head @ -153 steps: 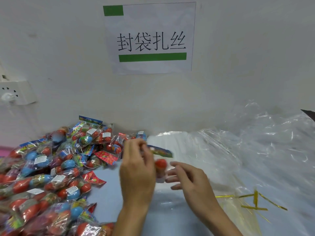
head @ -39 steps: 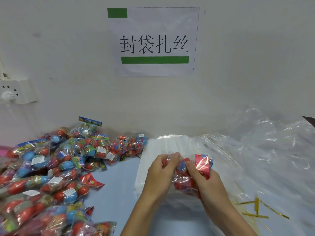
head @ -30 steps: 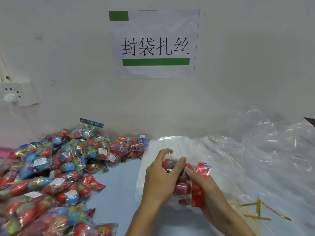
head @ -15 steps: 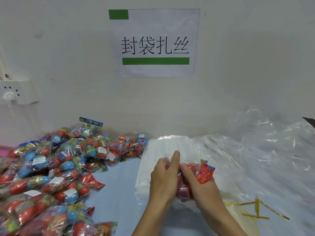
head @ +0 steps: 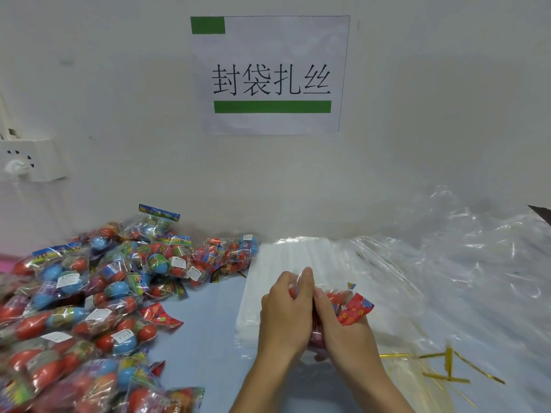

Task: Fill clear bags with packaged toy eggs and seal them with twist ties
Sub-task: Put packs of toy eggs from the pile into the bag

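- White wall, printed sign (head: 269, 74), pale-blue table (head: 205, 329).
- Left hand (head: 284, 315) and right hand (head: 343, 326): both curled round one egg packet (head: 353, 308) sheathed in clear film, above the bag stack (head: 286, 257).
- Step, judged: bagging; neck not yet tied.
- Next need: one gold twist tie (head: 447, 378), lying at right.
- Egg-packet pile (head: 89, 302): left.

Egg packs (head: 89, 308) piled at your table's (head: 202, 338) left edge, bag stack (head: 286, 257) mid-table by the back edge, twist ties (head: 447, 368) front right, your hands between
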